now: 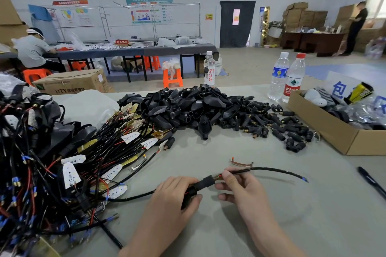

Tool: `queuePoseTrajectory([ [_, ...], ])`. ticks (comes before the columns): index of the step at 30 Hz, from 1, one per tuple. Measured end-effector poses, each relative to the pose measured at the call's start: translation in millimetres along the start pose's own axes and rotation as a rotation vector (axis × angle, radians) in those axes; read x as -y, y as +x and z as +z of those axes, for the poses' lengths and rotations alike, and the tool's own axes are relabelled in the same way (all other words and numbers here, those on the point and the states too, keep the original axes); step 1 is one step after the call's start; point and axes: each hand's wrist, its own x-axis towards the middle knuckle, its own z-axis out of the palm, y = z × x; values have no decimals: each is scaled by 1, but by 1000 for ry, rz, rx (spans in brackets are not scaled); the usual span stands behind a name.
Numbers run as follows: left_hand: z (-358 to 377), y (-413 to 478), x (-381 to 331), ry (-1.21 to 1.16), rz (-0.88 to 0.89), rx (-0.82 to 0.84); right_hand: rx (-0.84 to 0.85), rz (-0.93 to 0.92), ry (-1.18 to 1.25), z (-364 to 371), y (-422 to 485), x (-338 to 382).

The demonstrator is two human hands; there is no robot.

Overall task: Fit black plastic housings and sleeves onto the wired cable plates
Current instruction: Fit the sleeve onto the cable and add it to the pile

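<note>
Wired plates (71,171) lie heaped at left, and a lead from the work trails back toward them, so a hard pull may snag that tangle. At the table's (282,225) near middle, the left hand (173,191) is curled tight round the housing (188,196), with the sleeve (205,181) poking out to its right. The right hand (240,188) pinches the cable (271,170) at the sleeve's mouth. A slip there could kink the red wire or seat the sleeve crooked.

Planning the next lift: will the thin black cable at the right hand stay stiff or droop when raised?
Probably droops: the thin black cable bends in a loose arc across the grey table. Likely light, being so slender. Its blue-tipped free end may trail or swing.
</note>
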Motion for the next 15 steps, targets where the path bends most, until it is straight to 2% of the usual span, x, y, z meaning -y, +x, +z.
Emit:
queuePoseTrajectory([
  [6, -4, 1, -6, 23, -13, -42, -76, -27, 11, -2, -1, 1],
  [15, -10, 0, -12, 41, -38, -132, 20, -2, 112, -1, -2, -1],
])
